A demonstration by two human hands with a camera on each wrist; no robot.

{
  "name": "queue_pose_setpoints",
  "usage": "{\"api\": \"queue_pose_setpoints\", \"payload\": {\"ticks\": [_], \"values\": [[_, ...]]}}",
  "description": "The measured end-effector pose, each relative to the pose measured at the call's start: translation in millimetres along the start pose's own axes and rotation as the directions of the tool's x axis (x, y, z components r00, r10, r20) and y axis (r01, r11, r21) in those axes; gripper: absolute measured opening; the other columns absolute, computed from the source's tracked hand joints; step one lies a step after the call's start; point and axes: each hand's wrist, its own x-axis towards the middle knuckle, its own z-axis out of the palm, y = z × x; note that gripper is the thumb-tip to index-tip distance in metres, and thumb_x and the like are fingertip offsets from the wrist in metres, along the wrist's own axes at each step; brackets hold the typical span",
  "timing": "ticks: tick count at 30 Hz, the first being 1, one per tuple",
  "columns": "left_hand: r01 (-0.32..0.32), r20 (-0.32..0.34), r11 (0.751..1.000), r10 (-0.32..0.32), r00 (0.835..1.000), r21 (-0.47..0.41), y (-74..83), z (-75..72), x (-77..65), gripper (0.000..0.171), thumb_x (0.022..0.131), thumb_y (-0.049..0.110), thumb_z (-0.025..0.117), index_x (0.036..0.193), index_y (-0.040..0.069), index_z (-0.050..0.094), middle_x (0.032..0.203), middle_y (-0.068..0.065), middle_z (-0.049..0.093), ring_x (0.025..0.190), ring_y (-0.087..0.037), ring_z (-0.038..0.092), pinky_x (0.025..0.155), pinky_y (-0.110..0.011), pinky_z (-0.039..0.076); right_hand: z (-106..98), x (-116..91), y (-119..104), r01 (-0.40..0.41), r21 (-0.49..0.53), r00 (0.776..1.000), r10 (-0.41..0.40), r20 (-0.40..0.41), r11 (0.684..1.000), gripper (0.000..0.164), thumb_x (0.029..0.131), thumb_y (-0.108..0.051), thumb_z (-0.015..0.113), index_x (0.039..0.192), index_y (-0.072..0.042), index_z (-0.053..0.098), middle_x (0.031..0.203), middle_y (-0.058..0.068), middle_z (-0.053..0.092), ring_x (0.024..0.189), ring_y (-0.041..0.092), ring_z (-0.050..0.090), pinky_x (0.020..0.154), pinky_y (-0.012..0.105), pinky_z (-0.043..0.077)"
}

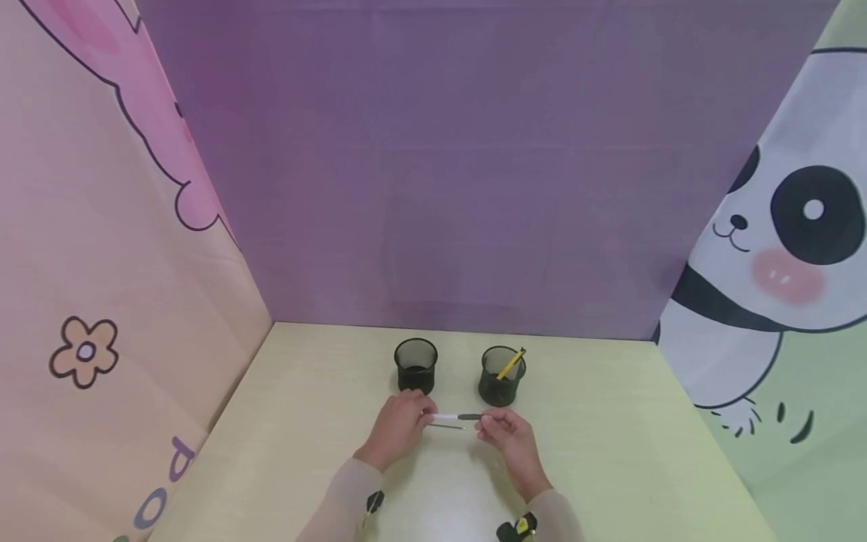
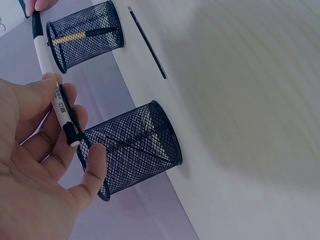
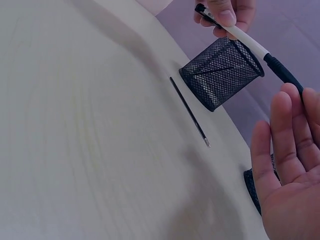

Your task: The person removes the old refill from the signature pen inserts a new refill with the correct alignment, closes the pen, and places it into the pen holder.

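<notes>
White-and-black ballpoint pen (image 2: 46, 59) was held above the pale, wood-grained tabletop (image 1: 609, 452). Left hand (image 1: 398, 425): grip pinched the clip end; right hand (image 1: 509, 440): grip pinched the dark end, presumably to steady it from both sides. A slim dark rod (image 3: 187, 111), silvery at one end (probably a refill), lay below. Beyond: empty-looking left mesh cup (image 2: 132, 150); right mesh cup (image 1: 497, 393) with a leaning yellow-and-black pen (image 1: 509, 365).

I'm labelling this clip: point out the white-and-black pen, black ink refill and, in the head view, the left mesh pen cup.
White-and-black pen (image 3: 250, 43): right wrist view, white barrel.
Black ink refill (image 2: 147, 42): left wrist view, middle of tube.
Left mesh pen cup (image 1: 415, 379): head view, front wall.
</notes>
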Motion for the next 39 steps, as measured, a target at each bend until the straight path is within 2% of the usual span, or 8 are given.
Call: {"api": "queue_pose_setpoints", "payload": {"ticks": [7,15,21,27,39], "values": [[-0.01,-0.013,1.0,0.01,1.0,-0.002,-1.4,1.8,-0.8,0.005,0.093,0.017,0.073,0.097,0.015,0.076,0.092,0.006,0.068,0.085,-0.011,0.057,0.081,-0.035,0.049,2.4,-1.6,-0.5,0.004,-0.047,1.0,-0.005,-0.022,0.999,0.026,0.096,-0.012,0.069,0.111,0.009,0.062,0.091,0.006,0.074,0.084,0.02,0.071,0.081,0.029,0.06],[-0.014,-0.032,1.0,0.015,0.999,0.012,-1.8,3.1,-1.9,0.005,0.093,0.016,0.073,0.097,0.015,0.076,0.091,0.006,0.068,0.084,-0.011,0.057,0.08,-0.035,0.05,5.2,-2.4,1.3,-0.008,-0.07,0.999,0.005,-0.036,0.998,0.016,0.097,-0.01,0.068,0.102,0.005,0.064,0.086,0.005,0.072,0.078,0.016,0.068,0.078,0.027,0.06],[-0.005,-0.03,1.0,0.005,1.0,0.008,-2.5,3.8,-2.5,0.005,0.094,0.018,0.073,0.096,0.015,0.076,0.09,0.007,0.068,0.084,-0.01,0.056,0.08,-0.034,0.048,5.6,-1.4,3.1,0.005,-0.118,0.999,-0.009,-0.033,0.993,0.017,0.098,-0.014,0.067,0.097,0.003,0.063,0.08,0.003,0.068,0.076,0.016,0.065,0.078,0.029,0.059],[-0.02,-0.037,1.0,0.021,0.999,0.006,-3.1,6.1,-1.1,0.007,0.094,0.02,0.072,0.096,0.015,0.076,0.089,0.008,0.067,0.082,-0.009,0.055,0.079,-0.032,0.047,6.7,-0.8,3.2,-0.021,-0.21,0.999,0.01,-0.051,0.978,0.027,0.102,-0.023,0.062,0.085,-0.003,0.059,0.072,0.001,0.061,0.074,0.019,0.058,0.072,0.03,0.051],[-0.025,-0.036,1.0,0.025,0.999,0.011,-0.1,9.2,-2.6,0.006,0.093,0.02,0.073,0.096,0.016,0.076,0.089,0.009,0.067,0.082,-0.009,0.055,0.079,-0.031,0.047,9.0,-5.2,6.3,-0.069,-0.294,0.996,0.051,-0.068,0.953,0.041,0.106,-0.035,0.053,0.075,-0.008,0.053,0.063,-0.001,0.053,0.061,0.017,0.047,0.057,0.027,0.038]]}}
